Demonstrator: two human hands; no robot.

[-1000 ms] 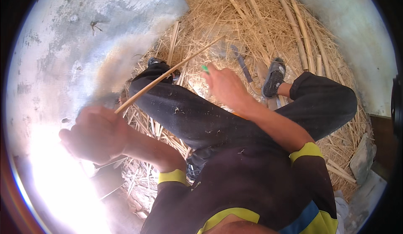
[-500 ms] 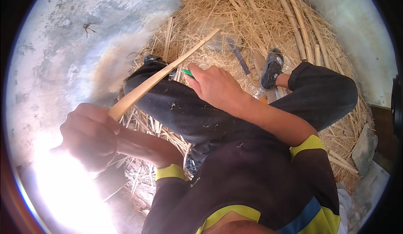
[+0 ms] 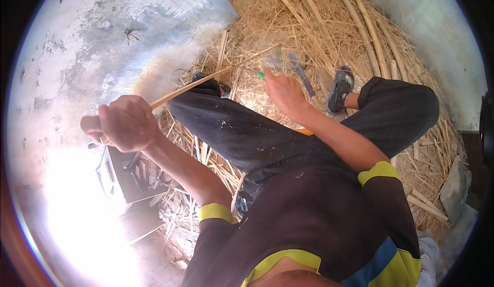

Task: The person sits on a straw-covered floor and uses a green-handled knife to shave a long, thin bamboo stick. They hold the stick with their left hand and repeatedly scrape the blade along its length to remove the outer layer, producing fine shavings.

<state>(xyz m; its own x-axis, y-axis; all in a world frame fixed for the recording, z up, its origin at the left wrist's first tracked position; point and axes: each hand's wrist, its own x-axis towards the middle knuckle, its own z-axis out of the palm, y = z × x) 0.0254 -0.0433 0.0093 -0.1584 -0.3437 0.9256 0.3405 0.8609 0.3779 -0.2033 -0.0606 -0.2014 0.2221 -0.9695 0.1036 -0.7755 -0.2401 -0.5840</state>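
Observation:
My left hand point(image 3: 123, 123) is closed round the near end of a long, narrow bamboo strip point(image 3: 198, 82). The strip slants up over my bent left leg, its far tip above the shavings. In my right hand point(image 3: 285, 95) is a small tool with a green handle point(image 3: 261, 75); my fingers are wrapped round it. A thin, dark shaft or blade points from the handle toward the strip's far part. I cannot tell whether it touches the strip.
Straw-like shavings point(image 3: 262, 9) cover the floor. A grey hooked blade point(image 3: 301, 73) lies beyond my right hand, beside my shoe point(image 3: 340, 89). Bamboo poles point(image 3: 368, 24) lie at the far right. A pale wall point(image 3: 103, 40) rises at left, a flat stone point(image 3: 455, 189) leans at right.
The strip has turned from its broad face to a narrow edge. My left hand has risen and shifted slightly right; my right hand has moved right, showing more of the green-handled tool.

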